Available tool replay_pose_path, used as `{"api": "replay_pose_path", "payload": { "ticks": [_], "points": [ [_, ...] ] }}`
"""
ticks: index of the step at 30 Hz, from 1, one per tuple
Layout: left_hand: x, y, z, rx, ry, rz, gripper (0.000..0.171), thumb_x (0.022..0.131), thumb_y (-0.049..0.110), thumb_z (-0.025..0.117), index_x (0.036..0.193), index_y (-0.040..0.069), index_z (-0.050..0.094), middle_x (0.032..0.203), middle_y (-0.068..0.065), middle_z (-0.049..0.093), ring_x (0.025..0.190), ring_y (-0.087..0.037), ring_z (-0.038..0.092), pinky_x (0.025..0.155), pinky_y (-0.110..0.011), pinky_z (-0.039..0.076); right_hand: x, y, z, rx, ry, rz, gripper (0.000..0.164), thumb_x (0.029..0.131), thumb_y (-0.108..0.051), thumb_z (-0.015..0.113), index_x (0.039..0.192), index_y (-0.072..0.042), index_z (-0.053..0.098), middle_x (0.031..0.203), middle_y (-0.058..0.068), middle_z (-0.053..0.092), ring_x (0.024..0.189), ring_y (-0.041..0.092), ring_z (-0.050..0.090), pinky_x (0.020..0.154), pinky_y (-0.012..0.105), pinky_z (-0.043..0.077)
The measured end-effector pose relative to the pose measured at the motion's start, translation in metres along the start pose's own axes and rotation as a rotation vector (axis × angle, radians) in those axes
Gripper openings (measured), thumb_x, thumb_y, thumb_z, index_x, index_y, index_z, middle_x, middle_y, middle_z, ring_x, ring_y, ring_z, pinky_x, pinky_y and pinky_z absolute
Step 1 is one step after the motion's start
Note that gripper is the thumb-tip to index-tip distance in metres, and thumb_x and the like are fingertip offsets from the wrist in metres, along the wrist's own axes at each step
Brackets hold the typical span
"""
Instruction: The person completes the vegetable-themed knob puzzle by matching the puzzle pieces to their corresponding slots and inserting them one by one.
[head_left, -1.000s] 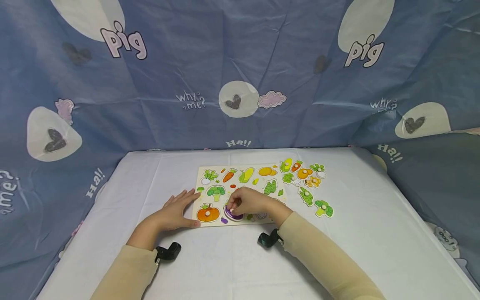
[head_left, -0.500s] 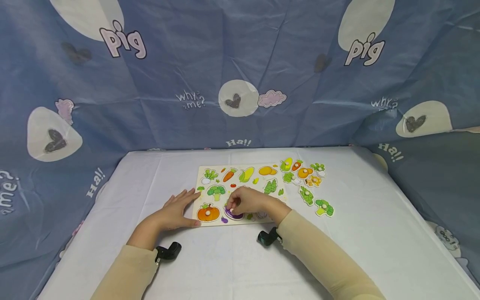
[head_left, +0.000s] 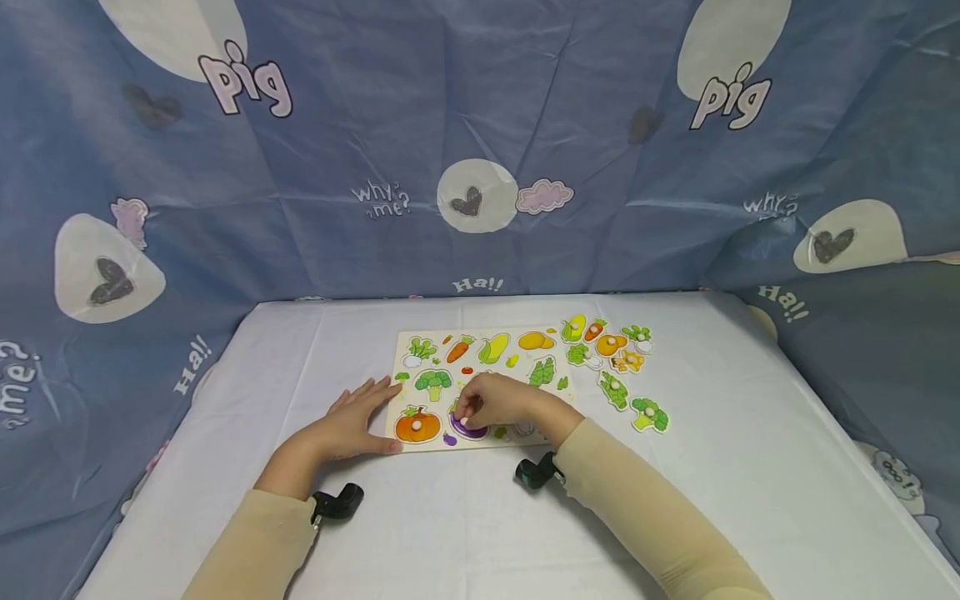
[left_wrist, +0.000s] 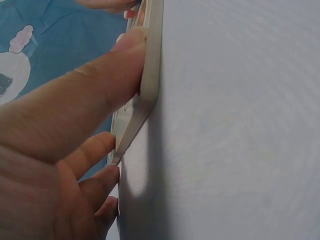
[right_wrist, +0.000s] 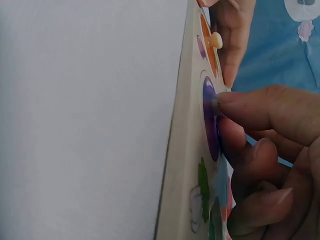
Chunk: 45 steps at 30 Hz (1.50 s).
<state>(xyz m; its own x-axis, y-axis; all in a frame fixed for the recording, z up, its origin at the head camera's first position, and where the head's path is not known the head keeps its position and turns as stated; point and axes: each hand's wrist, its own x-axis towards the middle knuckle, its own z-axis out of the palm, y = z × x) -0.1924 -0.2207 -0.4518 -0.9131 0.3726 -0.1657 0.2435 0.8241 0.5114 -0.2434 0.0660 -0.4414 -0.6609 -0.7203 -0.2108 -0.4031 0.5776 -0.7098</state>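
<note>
A flat vegetable puzzle board (head_left: 480,444) lies on the white table. My right hand (head_left: 498,402) pinches the small knob of a purple eggplant puzzle piece (right_wrist: 211,125) at the board's near middle; the right wrist view shows thumb and finger at that knob. My left hand (head_left: 348,425) rests at the board's left edge with fingers spread, its thumb on the near left corner in the left wrist view. Close to it, a pumpkin piece (head_left: 427,427) with a knob sits in the board. Part of the board is hidden under my right hand and wrist.
Right of the board lie loose knobbed pieces: a corn piece (head_left: 573,328), a carrot piece (head_left: 595,330), a broccoli piece (head_left: 649,414), a green pod-shaped piece (head_left: 613,390) and several others. A blue printed cloth (head_left: 480,258) hangs behind the table (head_left: 420,533).
Almost nothing differs. My right hand stays at the eggplant piece and my left hand stays at the board's edge; the view has shifted very slightly.
</note>
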Motion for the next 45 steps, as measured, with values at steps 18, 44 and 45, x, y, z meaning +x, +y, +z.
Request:
{"api": "replay_pose_path", "payload": {
  "ticks": [18,44,45],
  "points": [
    [0.000,0.000,0.000,-0.010,0.002,0.005,0.103,0.073,0.053,0.083,0.154,0.008,0.039,0.163,-0.020,0.024,0.150,-0.044,0.013,0.119,-0.064,0.004,0.000,0.001,0.002,0.022,0.027,0.006,0.013,0.087,-0.004,0.077,0.088,-0.016,0.073,0.079,-0.006,0.065,0.075,0.008,0.056,0.070,0.020,0.051],
    [-0.001,0.001,0.001,0.000,0.010,0.008,0.102,0.073,0.053,0.083,0.153,0.007,0.039,0.162,-0.021,0.025,0.150,-0.044,0.014,0.119,-0.065,0.004,-0.046,-0.011,-0.029,-0.006,0.111,-0.050,0.007,0.091,-0.010,0.074,0.096,-0.013,0.073,0.083,-0.006,0.064,0.069,0.014,0.054,0.065,0.026,0.049],
    [-0.001,0.001,0.001,-0.001,0.010,0.010,0.102,0.073,0.053,0.083,0.153,0.007,0.039,0.162,-0.021,0.025,0.150,-0.044,0.014,0.119,-0.065,0.004,-0.049,-0.011,-0.030,0.000,0.115,-0.050,0.007,0.091,-0.009,0.074,0.098,-0.011,0.073,0.083,-0.006,0.064,0.068,0.015,0.053,0.064,0.026,0.049]
  ]
}}
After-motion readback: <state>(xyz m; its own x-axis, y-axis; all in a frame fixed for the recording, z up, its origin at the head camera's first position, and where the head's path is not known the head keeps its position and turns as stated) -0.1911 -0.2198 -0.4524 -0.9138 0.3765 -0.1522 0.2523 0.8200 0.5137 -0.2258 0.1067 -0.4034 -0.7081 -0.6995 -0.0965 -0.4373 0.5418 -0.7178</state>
